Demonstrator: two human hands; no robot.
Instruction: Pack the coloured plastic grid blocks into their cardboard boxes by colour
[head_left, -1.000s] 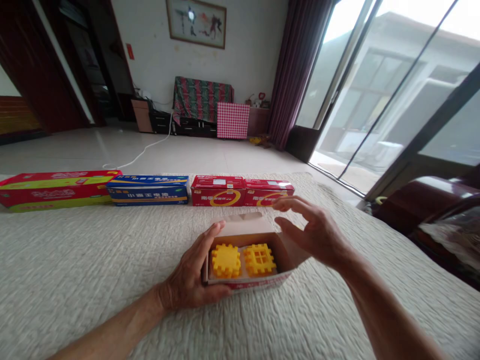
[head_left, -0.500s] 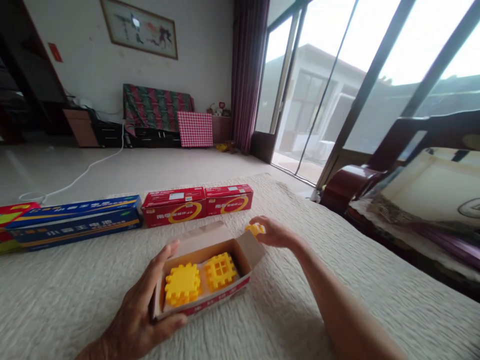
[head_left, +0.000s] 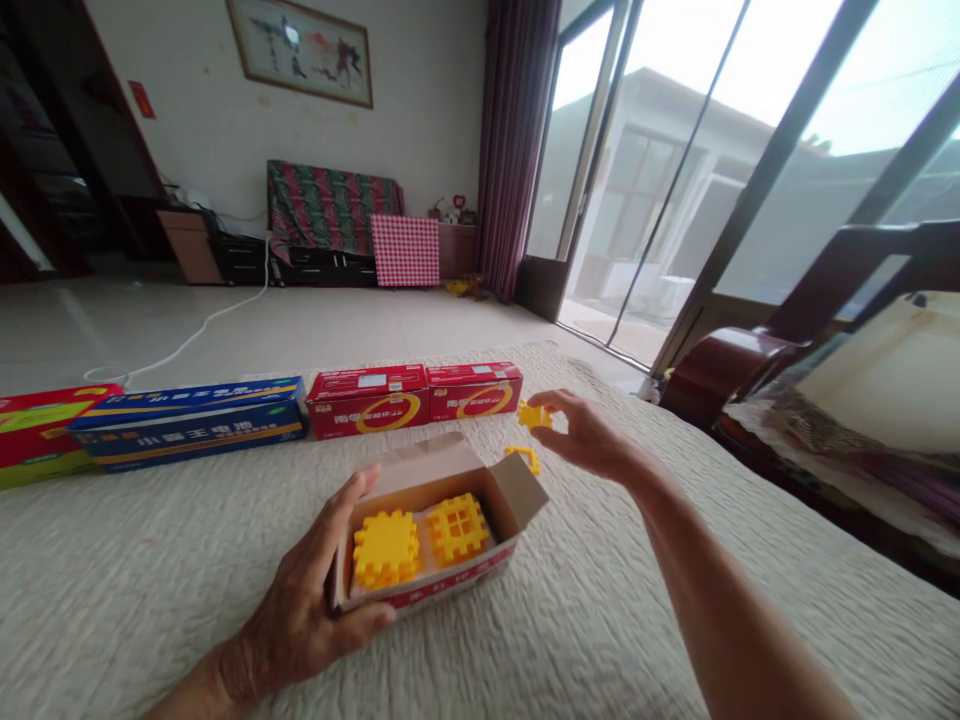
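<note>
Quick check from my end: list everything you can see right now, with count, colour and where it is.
open cardboard box: 1, brown inside with red print outside, on the bedspread near the middle, flaps up
blocks in the box: 2, yellow, side by side inside
block on the cover: 1, yellow, just beyond the box's right flap
held block: 1, yellow, raised above the cover
red cartons: 2, red with yellow ring, far row, touching end to end
blue carton: 1, blue, left of the red ones
red and yellow carton: 1, far left, partly cut off
bedspread: 1, off-white, textured
left hand: grips the box's left end
right hand: pinches the held block
</note>
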